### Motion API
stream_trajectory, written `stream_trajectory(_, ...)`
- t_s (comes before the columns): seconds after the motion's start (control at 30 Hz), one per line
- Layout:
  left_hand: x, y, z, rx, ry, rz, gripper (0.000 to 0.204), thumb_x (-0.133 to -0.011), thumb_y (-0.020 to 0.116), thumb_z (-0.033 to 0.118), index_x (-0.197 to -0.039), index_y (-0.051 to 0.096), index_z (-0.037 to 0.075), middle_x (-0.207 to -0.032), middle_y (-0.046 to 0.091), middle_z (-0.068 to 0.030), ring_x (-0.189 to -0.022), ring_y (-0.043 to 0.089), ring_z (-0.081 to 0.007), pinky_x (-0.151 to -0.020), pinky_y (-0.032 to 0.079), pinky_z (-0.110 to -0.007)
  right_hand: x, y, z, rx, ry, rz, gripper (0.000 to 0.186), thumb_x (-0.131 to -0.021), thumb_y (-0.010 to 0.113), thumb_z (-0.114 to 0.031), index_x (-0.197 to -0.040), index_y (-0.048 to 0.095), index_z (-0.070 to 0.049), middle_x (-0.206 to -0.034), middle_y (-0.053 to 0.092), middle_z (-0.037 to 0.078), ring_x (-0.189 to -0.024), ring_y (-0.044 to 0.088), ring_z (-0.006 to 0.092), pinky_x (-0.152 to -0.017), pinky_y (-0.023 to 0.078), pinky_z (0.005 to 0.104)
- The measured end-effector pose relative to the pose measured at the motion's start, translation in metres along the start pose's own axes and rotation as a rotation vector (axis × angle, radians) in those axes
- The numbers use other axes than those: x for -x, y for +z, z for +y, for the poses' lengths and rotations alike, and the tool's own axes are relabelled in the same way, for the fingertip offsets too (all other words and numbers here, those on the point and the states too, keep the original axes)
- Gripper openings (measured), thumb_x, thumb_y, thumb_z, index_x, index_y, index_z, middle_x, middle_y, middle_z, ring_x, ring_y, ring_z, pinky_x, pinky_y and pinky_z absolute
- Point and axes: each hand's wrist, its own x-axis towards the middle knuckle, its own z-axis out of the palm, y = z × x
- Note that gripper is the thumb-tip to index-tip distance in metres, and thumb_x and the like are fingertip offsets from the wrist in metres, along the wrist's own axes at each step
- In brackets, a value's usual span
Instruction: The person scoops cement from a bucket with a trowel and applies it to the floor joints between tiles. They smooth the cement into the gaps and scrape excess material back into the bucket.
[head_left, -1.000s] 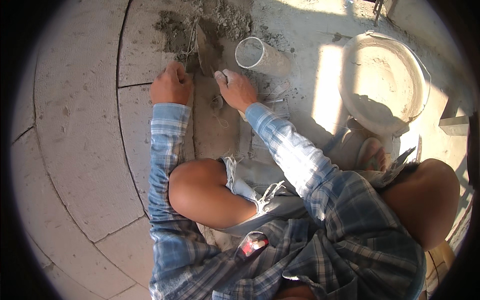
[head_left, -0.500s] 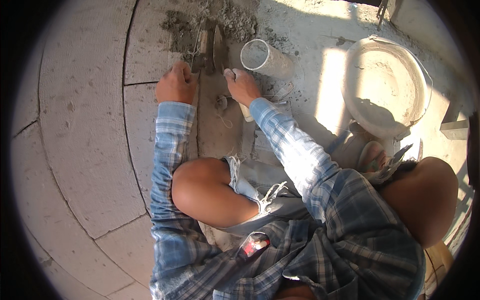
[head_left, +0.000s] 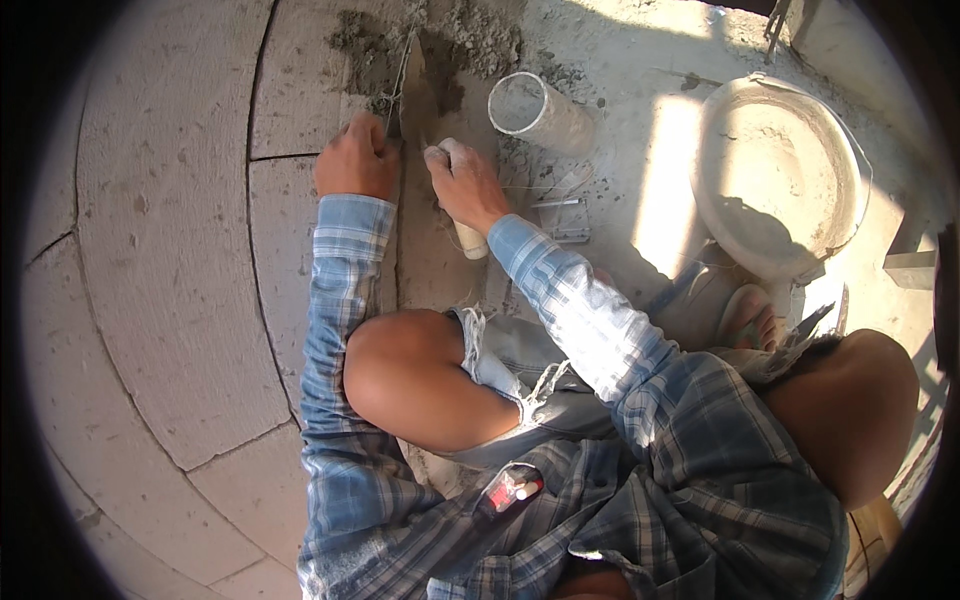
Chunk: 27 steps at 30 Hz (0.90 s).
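Note:
My right hand [head_left: 465, 185] is closed around a trowel; its pale handle [head_left: 470, 242] pokes out below my palm. The pointed trowel blade [head_left: 416, 88] stretches away from me, beside the string and close over the wet mortar. My left hand [head_left: 352, 162] is closed at the edge of a grey block [head_left: 290, 205], fingers pressed together. A thin white string [head_left: 404, 72] runs down from the far end to those fingertips, which seem to pinch it; the exact grip is hidden.
Large pale blocks [head_left: 170, 250] lie on the left. Rough wet mortar [head_left: 470, 40] is heaped at the far end. Right of the trowel lies a white pipe piece [head_left: 545, 115], with a large bucket [head_left: 705, 180] of grey mix farther right. My bent knee [head_left: 420, 375] is close below my hands.
My right hand has moved left with the trowel, bringing its blade near the string and turning it from edge-on to flatter. My left hand stays at the block's edge.

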Motion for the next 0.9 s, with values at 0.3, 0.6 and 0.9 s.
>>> stream_trajectory(0.3,0.004,0.002,-0.004,0.027,0.018,0.022,0.015,-0.072,0.07,0.013,-0.081,0.058,0.012,-0.068,0.063,-0.0064,-0.064,0.065,-0.0309,-0.059,0.051,-0.041,0.012,0.001,-0.015,-0.352,0.246,-0.144,0.041,-0.098,0.042,-0.032,-0.108,0.058,0.005,-0.082,0.066,0.018,-0.056,0.067,0.0275,-0.058,0.054,0.0385)
stream_trajectory(0.6,0.003,-0.006,0.0,-0.01,-0.003,-0.004,0.014,-0.072,0.07,0.011,-0.08,0.059,0.012,-0.069,0.064,-0.007,-0.065,0.066,-0.0297,-0.059,0.052,-0.041,0.009,0.007,-0.011,-0.644,0.552,-0.099,0.038,-0.099,0.044,-0.033,-0.116,0.053,-0.001,-0.071,0.056,0.007,-0.05,0.058,0.018,-0.047,0.051,0.0351)
stream_trajectory(0.9,0.0,-0.006,0.001,0.027,-0.028,-0.06,0.017,-0.072,0.068,0.01,-0.083,0.055,0.01,-0.074,0.065,-0.012,-0.069,0.065,-0.0359,-0.061,0.051,-0.045,0.017,0.0,-0.032,-0.442,0.223,-0.123,0.037,-0.099,0.043,-0.031,-0.099,0.058,0.003,-0.075,0.063,0.014,-0.051,0.062,0.0214,-0.049,0.052,0.037)
